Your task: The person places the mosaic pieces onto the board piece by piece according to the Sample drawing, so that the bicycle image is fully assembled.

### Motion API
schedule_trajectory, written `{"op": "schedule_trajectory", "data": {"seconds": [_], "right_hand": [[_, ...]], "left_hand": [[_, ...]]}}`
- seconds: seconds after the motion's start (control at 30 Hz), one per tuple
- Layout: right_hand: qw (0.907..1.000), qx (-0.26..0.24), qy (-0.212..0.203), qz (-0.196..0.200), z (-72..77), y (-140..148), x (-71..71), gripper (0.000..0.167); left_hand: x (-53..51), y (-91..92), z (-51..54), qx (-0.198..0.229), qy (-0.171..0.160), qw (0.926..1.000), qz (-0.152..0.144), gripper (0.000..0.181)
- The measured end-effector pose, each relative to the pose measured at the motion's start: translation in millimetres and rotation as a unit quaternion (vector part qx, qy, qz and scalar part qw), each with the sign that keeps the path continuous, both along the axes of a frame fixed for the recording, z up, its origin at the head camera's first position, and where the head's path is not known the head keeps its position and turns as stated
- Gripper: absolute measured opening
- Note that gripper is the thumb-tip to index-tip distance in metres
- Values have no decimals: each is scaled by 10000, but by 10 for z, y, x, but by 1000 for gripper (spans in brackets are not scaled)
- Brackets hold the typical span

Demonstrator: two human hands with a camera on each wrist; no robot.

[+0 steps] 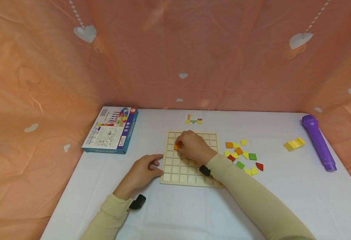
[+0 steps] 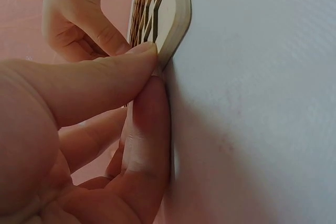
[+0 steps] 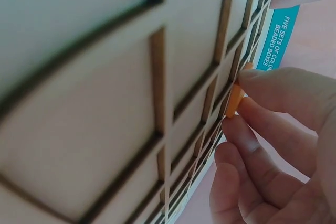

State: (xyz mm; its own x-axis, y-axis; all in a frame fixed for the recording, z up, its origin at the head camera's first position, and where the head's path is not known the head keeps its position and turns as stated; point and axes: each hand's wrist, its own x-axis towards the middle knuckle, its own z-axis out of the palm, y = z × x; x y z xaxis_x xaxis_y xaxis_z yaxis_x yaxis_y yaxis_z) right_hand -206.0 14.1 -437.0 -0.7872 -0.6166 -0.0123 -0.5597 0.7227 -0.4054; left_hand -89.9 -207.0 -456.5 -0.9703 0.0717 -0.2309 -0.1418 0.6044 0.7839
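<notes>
A wooden grid board point(image 1: 183, 170) with square recesses lies flat on the white table. Over its upper left part, my right hand point(image 1: 193, 145) pinches an orange tile point(image 3: 235, 99) between thumb and fingertips, at the surface of the grid. The right wrist view shows that tile tilted against the recess edges; whether it is seated cannot be told. At the board's left edge, my left hand point(image 1: 143, 170) holds the rim between thumb and finger, as the left wrist view shows close up point(image 2: 142, 77). My right hand and forearm hide part of the grid.
Several loose yellow, orange, green point(image 1: 252, 156) and red point(image 1: 259, 166) tiles lie right of the board. A small pattern card point(image 1: 193, 121) is behind it. A box point(image 1: 110, 130) stands back left. At the right are a yellow wavy block point(image 1: 294, 144) and a purple tube point(image 1: 319, 143).
</notes>
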Motion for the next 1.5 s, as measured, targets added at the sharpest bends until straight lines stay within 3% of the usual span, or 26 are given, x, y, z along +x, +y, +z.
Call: {"op": "schedule_trajectory", "data": {"seconds": [0.5, 0.67, 0.93, 1.2, 1.5], "right_hand": [[10000, 82, -9, -14, 41, 36, 40, 23], [9998, -55, 19, -199, 109, 265, 112, 26], [9932, -317, 15, -1120, 144, 909, 279, 26], [9756, -484, -424, -2101, 114, 1527, 356, 27], [9596, -377, -760, -2683, 118, 1857, 390, 33]], "left_hand": [[2, 2, 0, -69, 0, 10000, 9, 59], [-7, 12, -10, -81, -29, 10000, 40, 59], [-11, 18, -3, -215, -69, 9997, 39, 61], [-5, -26, 38, -289, -52, 9996, 11, 60], [-21, -1, 12, -306, -84, 9995, 14, 60]]}}
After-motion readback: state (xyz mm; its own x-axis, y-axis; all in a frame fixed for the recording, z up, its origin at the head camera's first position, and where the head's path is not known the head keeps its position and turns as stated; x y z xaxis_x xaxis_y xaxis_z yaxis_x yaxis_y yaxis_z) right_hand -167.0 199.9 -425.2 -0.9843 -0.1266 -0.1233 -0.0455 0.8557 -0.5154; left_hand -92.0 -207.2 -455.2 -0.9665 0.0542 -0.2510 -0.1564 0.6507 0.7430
